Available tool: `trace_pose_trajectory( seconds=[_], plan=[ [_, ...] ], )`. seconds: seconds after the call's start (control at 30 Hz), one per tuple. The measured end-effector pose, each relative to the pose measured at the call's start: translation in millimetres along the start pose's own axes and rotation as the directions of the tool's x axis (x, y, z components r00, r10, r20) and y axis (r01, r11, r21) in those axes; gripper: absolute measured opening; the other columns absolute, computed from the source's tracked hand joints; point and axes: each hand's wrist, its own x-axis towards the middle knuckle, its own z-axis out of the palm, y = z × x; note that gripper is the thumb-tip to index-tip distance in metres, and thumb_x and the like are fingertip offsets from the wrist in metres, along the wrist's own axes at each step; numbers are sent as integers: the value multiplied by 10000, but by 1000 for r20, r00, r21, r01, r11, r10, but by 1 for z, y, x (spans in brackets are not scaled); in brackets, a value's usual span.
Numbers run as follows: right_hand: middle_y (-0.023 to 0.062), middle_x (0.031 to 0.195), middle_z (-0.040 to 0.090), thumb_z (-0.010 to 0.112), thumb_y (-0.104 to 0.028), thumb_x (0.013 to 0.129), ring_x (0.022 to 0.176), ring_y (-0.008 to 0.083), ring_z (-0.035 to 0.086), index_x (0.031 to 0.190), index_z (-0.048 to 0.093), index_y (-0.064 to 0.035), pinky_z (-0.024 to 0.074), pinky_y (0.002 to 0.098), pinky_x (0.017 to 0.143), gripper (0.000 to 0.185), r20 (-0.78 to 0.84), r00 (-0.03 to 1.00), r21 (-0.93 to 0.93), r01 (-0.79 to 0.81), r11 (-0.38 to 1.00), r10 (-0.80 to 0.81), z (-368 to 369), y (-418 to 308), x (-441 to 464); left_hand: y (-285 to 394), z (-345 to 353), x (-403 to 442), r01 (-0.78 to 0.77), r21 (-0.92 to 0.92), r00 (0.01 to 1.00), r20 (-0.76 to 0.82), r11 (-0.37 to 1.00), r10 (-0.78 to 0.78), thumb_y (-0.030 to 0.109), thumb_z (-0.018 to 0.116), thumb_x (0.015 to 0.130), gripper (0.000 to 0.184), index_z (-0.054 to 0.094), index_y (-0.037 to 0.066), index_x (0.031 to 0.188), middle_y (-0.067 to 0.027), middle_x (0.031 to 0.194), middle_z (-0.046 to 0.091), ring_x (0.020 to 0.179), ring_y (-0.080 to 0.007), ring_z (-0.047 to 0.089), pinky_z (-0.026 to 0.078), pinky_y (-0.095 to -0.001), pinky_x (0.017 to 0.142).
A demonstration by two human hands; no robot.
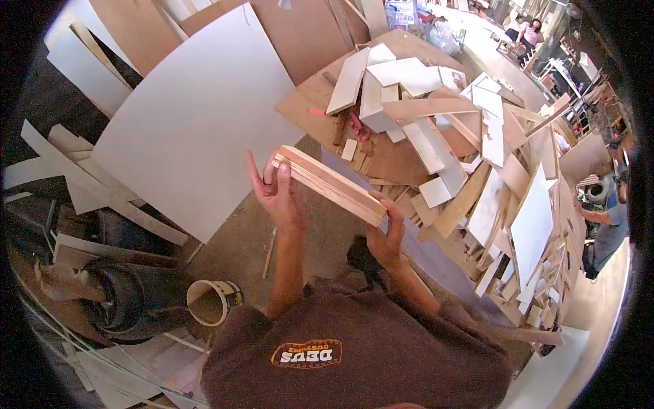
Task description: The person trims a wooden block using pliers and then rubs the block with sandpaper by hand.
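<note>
A short stack of light wooden strips (330, 183) is held up in front of my chest, slanting down to the right. My left hand (281, 194) grips its upper left end, thumb on the near face and one finger stretched out to the side. At the lower right end, my right hand (388, 235) has its fingers and thumb closed on the strips. The strips lie together, with their layered edges facing me. Both hands are in the air, above the floor.
A large white panel (197, 116) leans at the left. Wood offcuts (436, 143) are heaped on a brown board at the right. A bucket (208, 303) stands lower left, by a dark round object (126, 293). A person (606, 221) is at the far right; others sit farther back.
</note>
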Motion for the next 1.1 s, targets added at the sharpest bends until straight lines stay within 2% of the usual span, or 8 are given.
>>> trace_pose_trajectory(
  seconds=[0.17,0.27,0.47,0.6,0.77,0.97,1.07,1.1],
  plan=[
    [219,1239,545,654,-95,887,1123,319,554,1272,410,-2,427,407,964,465,99,961,-225,-232,946,259,44,38,16,-41,-21,56,103,216,994,-52,971,-94,50,644,892,768,175,33,1500,-143,1191,624,1093,-161,570,416,-335,986],
    [213,1184,552,633,-171,916,1069,312,558,1288,399,5,435,408,925,473,95,975,-315,-163,935,202,83,77,40,-90,-51,114,168,335,986,-37,927,-165,82,671,883,760,218,32,1492,-122,1136,646,1055,-154,582,405,-335,988],
    [190,1072,553,657,-169,896,1002,310,562,1265,428,1,452,410,864,466,-18,921,-182,-385,905,389,206,232,58,-225,-93,273,206,426,964,67,881,-257,134,701,873,773,242,30,1488,-93,1073,653,1021,-152,583,406,-342,985],
    [172,1045,565,667,-151,881,966,306,579,1252,438,-8,466,407,847,459,-42,822,-325,-549,770,568,262,271,93,-280,-89,349,321,500,925,17,804,-380,175,731,855,793,264,23,1478,-90,1074,645,1039,-156,569,405,-339,983],
    [159,988,559,680,-135,855,906,287,577,1238,452,-2,475,394,799,466,-94,785,-168,-619,767,613,292,293,134,-336,-89,406,386,536,877,39,751,-479,201,770,822,796,307,17,1443,-88,1052,646,1027,-162,573,405,-338,983],
    [166,993,567,684,-160,850,915,290,588,1231,453,-19,486,405,807,467,-199,746,-451,-645,616,636,331,342,152,-392,-85,457,465,562,802,60,684,-594,196,772,818,729,358,19,1391,-77,1001,640,970,-152,577,432,-301,916],
    [185,1014,594,695,-218,844,931,314,614,1208,445,-9,491,420,804,489,-259,645,-157,-763,628,719,347,351,180,-429,-91,479,444,638,753,117,630,-648,173,758,829,679,378,27,1373,-64,979,627,933,-149,580,450,-293,870],
    [201,1020,604,700,-226,837,944,336,623,1200,433,-4,494,429,796,503,-221,494,-196,-867,458,841,350,352,196,-443,-96,490,385,692,753,147,610,-642,158,750,834,652,389,34,1363,-57,969,620,917,-148,582,461,-293,844]
  ],
)
